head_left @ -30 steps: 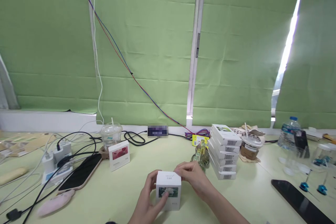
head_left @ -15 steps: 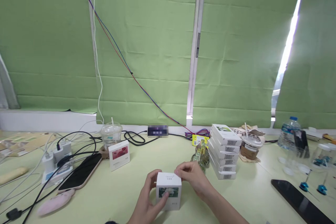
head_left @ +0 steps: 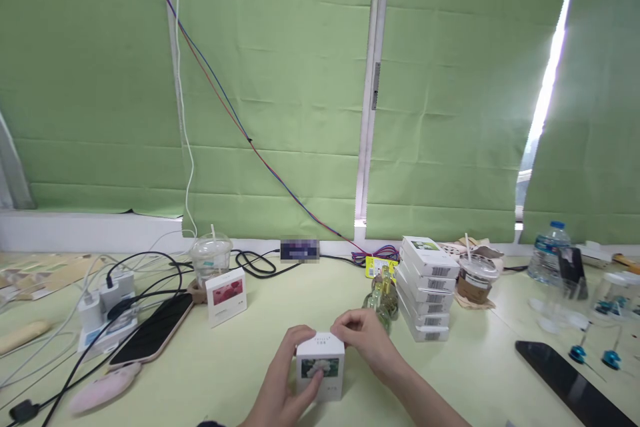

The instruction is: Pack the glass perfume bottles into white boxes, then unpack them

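A small white box (head_left: 329,390) with a picture of white flowers stands upright on the table in front of me. My left hand (head_left: 285,383) is closed around its left side, thumb across the front picture and fingers at the top back edge. At the box's upper right corner, the fingers of my right hand (head_left: 365,337) are pinched together on the edge of the top. The exact grip of those fingertips is partly hidden. Just beyond my right hand are small glass bottles (head_left: 381,300) with yellowish tops.
Right of the bottles rises a stack of white boxes (head_left: 427,290). A white box with a red picture (head_left: 227,297) stands left, near a plastic cup (head_left: 210,260), a phone (head_left: 155,330) and tangled cables. Farther right are a lidded drink cup (head_left: 476,279), a water bottle (head_left: 549,250) and a black slab (head_left: 575,380).
The fingers of my left hand have shifted slightly right along the box's top back edge. My right hand keeps its pinch at the corner. The view has moved a little.
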